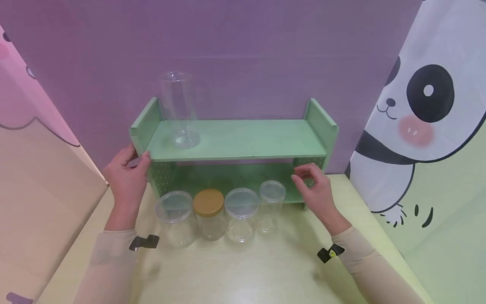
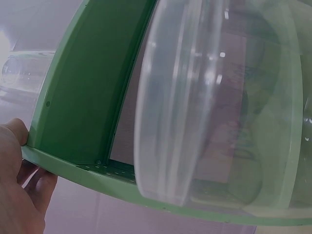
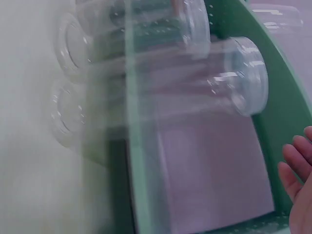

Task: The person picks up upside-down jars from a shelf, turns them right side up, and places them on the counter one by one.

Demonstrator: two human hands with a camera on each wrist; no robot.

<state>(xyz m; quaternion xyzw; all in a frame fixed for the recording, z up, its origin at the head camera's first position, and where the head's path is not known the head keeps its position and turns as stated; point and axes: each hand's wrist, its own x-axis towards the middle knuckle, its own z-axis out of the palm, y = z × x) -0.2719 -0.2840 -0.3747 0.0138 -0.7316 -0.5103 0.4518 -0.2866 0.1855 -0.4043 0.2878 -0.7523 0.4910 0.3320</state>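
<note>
My left hand (image 1: 127, 175) grips the left side panel of a green two-tier shelf (image 1: 247, 137), with the thumb in front and the fingers behind its edge. My right hand (image 1: 315, 188) hovers before the shelf's right end, fingers loosely bent and holding nothing. A tall clear jar (image 1: 178, 103) stands upright on the top tier, towards the left. In front of the lower tier, a row stands on the table: a wide clear jar (image 1: 174, 207), a jar with an orange-brown lid (image 1: 209, 202), another clear-lidded jar (image 1: 241, 203) and a slim clear jar (image 1: 272, 192), nearest my right hand.
The pale wooden table (image 1: 235, 274) carries the shelf and the row of jars. A purple wall (image 1: 247, 55) rises right behind the shelf. Side walls flank the table, with a panda picture (image 1: 429, 97) on the right one.
</note>
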